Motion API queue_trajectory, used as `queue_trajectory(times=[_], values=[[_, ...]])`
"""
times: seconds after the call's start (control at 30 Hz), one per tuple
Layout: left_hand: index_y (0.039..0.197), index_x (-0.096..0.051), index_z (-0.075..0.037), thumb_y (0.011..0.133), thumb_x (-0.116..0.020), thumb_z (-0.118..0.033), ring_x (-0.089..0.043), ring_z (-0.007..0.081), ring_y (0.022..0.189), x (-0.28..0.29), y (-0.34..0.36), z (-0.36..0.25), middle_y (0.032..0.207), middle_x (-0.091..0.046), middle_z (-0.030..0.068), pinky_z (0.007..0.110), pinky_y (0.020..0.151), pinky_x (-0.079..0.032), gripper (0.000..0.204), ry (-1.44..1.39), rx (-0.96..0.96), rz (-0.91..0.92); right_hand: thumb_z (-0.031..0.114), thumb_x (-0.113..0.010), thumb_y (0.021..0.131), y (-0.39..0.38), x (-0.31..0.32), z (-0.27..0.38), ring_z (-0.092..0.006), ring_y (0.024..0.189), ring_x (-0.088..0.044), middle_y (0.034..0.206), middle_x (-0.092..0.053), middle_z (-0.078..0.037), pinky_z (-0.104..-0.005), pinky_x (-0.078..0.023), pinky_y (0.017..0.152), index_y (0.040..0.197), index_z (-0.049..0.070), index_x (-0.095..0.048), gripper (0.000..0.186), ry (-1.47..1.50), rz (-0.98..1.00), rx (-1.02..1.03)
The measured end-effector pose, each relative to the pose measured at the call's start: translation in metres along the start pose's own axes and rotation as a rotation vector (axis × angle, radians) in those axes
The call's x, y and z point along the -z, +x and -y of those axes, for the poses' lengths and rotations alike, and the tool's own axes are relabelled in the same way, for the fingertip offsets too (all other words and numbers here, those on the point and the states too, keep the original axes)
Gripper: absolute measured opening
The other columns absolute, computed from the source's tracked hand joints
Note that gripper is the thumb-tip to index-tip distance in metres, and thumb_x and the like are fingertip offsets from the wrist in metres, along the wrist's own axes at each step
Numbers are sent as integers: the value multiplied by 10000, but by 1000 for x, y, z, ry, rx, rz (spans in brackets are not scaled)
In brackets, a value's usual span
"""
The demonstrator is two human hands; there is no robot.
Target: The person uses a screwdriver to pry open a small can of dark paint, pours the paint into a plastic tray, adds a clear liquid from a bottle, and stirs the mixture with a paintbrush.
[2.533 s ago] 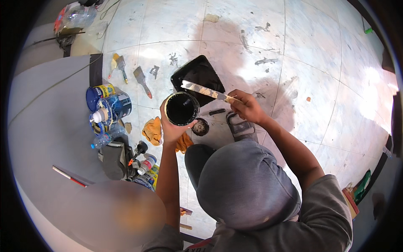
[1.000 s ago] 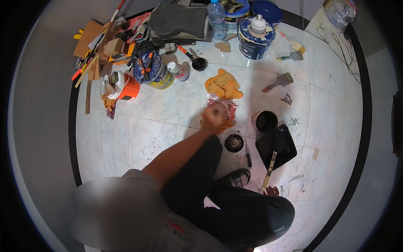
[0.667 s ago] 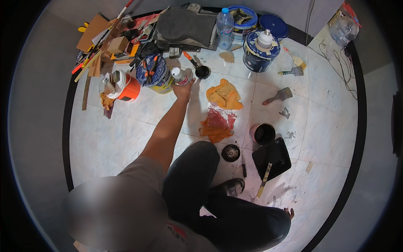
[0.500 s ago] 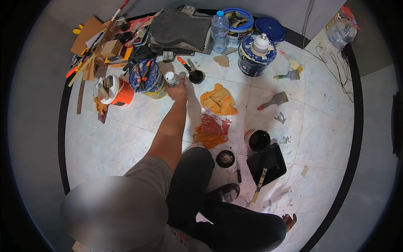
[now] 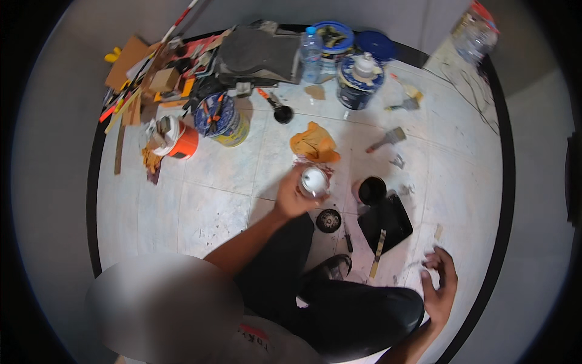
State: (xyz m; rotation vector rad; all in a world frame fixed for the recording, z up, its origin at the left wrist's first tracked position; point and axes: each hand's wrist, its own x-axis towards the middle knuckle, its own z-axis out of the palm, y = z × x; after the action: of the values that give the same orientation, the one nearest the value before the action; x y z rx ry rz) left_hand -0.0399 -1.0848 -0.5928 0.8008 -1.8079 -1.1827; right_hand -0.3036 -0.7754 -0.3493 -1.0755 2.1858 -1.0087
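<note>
My left hand (image 5: 292, 193) grips a small bottle with a white lid (image 5: 313, 180) above the middle of the floor, over a red-and-white smeared patch that it partly hides. My right hand (image 5: 436, 273) is raised beside my knee, empty, its fingers loosely bent and apart. Right of the bottle stands an open can of black paint (image 5: 372, 191), and below that lies a black tray (image 5: 395, 224) with a paint-spattered stick (image 5: 377, 258) across its edge. A round black-crusted lid (image 5: 328, 221) and a dark slim tool (image 5: 348, 242) lie near my shoe. An orange cloth (image 5: 314, 141) is crumpled farther away.
Along the back wall are paint buckets (image 5: 225, 130), an orange bucket (image 5: 185, 143), a water bottle (image 5: 311, 57), scrap boards (image 5: 164, 80) and dark sheets (image 5: 254, 51). Brushes (image 5: 385, 140) lie on the tiles. A cable (image 5: 470, 91) trails at the right, by the wall.
My left hand has lifted the white-lidded bottle from beside the buckets and brought it toward me, to the right. My right hand has risen into fuller view beside my knee.
</note>
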Motion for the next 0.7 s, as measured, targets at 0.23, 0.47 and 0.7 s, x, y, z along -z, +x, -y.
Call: queue_trajectory(times=[0.23, 0.47, 0.7], values=[[1399, -643, -90, 603, -1016, -318, -700, 421, 1138, -71, -67, -132, 1250, -715, 166, 496, 990, -551, 909, 30, -213, 429, 385, -843, 941, -11, -51, 82, -403, 947, -741, 1035, -728, -189, -458, -605, 786, 1472, 34, -632, 671, -379, 26, 241], [1309, -697, -83, 532, -1000, -303, -706, 376, 1112, -103, -76, -222, 1207, -727, 125, 495, 971, -554, 863, 8, -353, 587, 382, -800, 961, -86, -26, 69, -351, 755, -738, 913, -697, -168, -457, -594, 654, 1122, 45, -741, 378, -564, -148, 113], [1263, -720, -31, 609, -1028, -284, -774, 234, 1061, -83, -65, -265, 1146, -786, 121, 393, 948, -599, 767, -241, -133, 1182, 203, -823, 916, -130, 18, 69, -349, 936, -718, 1079, -686, -166, -442, -602, 785, 1237, 59, -738, 362, -375, -41, 496]])
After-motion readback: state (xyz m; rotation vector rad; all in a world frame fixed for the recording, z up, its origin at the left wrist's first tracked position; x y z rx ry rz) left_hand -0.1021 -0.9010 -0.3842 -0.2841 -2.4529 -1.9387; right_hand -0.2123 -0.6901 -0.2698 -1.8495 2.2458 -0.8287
